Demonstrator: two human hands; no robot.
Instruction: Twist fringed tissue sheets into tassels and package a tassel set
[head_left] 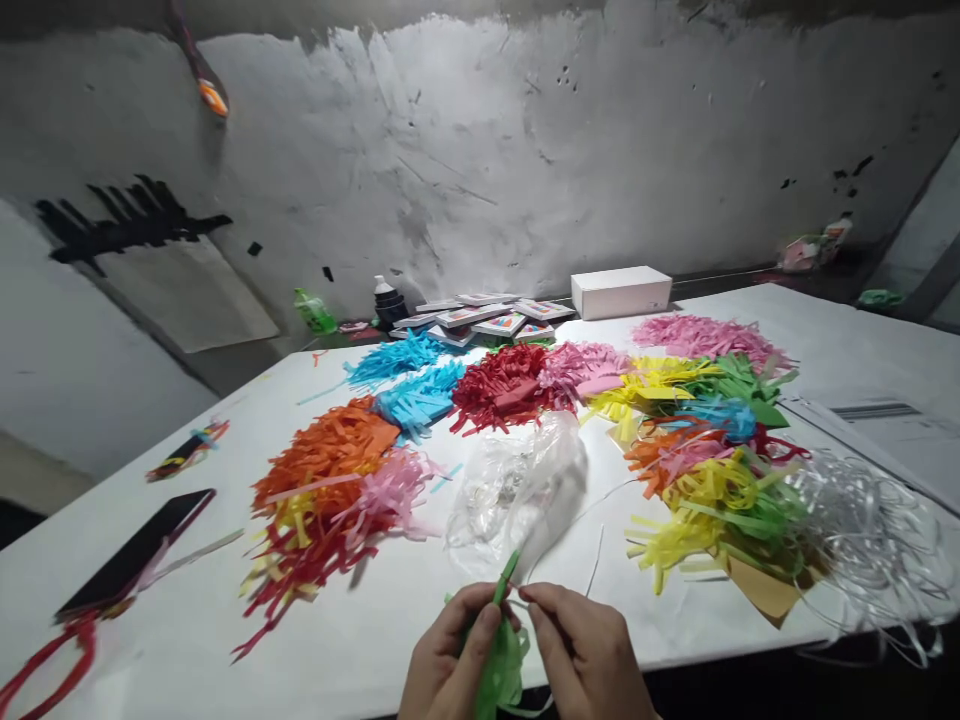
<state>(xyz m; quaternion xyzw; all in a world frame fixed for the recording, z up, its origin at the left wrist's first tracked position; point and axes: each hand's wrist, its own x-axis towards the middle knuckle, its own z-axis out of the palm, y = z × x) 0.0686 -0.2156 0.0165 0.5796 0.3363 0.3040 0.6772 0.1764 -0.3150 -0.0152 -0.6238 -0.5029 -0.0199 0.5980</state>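
Observation:
At the near edge of the white table (360,640), my left hand (448,660) is closed around a bunch of green fringed paper (501,668), with one green strip (506,577) sticking up between the fingers. My right hand (581,650) sits beside it, fingers pinched close to that strip. What the right fingers pinch is too small to name. Just beyond the hands lies a clear plastic bag (525,490).
Piles of cut paper fringe cover the table: orange (330,450), blue (416,395), red (502,385), pink (701,335), yellow and green (705,500). Clear ribbon tangle (870,530) lies right. A dark phone (135,550) lies left. A white box (621,290), bottles and small booklets stand at the back.

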